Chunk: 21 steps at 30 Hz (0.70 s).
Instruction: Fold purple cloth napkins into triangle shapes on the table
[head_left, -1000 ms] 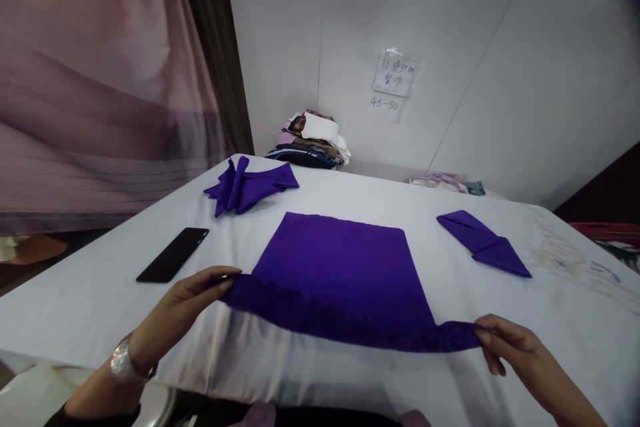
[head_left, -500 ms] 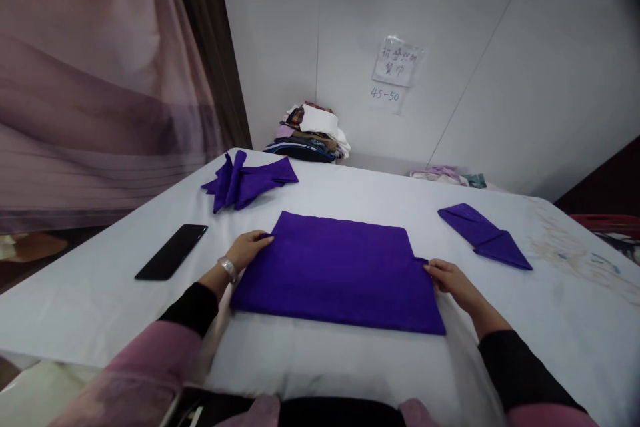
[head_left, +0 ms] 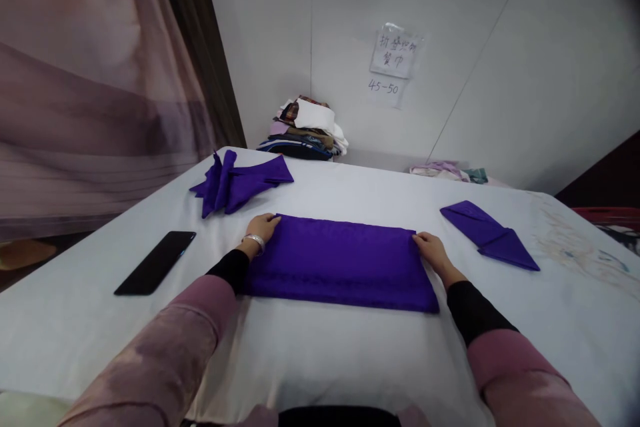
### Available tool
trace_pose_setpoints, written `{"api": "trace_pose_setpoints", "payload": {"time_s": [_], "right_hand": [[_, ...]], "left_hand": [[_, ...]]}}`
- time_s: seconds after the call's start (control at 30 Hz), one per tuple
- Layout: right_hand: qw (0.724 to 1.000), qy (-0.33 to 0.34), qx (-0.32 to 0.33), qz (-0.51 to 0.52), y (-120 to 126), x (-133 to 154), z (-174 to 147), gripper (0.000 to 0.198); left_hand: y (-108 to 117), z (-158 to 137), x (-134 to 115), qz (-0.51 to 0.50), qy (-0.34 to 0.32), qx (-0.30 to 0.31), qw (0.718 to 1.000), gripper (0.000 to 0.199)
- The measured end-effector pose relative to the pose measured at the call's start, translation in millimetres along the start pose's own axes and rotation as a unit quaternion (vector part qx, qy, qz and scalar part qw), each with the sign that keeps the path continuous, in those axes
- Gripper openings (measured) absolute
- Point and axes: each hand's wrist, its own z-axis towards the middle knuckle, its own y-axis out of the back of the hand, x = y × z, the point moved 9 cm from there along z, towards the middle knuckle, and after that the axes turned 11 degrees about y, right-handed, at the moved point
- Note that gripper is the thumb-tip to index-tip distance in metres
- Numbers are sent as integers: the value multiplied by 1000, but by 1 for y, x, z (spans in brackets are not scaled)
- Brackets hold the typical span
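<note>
A purple cloth napkin (head_left: 340, 263) lies folded into a wide rectangle in front of me, its long sides running left to right. My left hand (head_left: 263, 227), with a silver bracelet at the wrist, pinches the far left corner. At the far right corner, my right hand (head_left: 430, 248) grips the cloth between thumb and fingers. Farther back on the left sits a purple napkin folded with upright points (head_left: 240, 180). Another purple napkin, folded flat with pointed ends (head_left: 490, 235), rests to the right of my right hand.
A white-covered table (head_left: 360, 353) carries everything, with a black phone (head_left: 156, 263) on its left. Behind its far edge are a stack of folded cloths (head_left: 305, 130) and a lower cloth pile (head_left: 445, 172). A curtain (head_left: 100, 93) hangs at left; handwritten paper signs (head_left: 393, 53) are on the wall.
Both hands have moved to the napkin's far corners from partway down its sides. The napkin is now shallower from front to back, and the camera view has shifted slightly.
</note>
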Motion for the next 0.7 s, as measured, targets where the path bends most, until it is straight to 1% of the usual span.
{"api": "trace_pose_setpoints", "payload": {"time_s": [0.13,0.33,0.53,0.7], "right_hand": [[997,16,-8,-71,0,5,10,25],[988,2,-7,-152,-3,10,9,24],[980,-8,0,-200,-4,16,8,26],[975,-10,6,-223,-7,18,9,27]], "left_hand": [[-6,7,2,39,9,-4,999,35],[-8,10,3,76,31,-11,997,38],[-6,9,1,100,43,-22,994,39],[-10,8,-1,106,33,-36,993,37]]}}
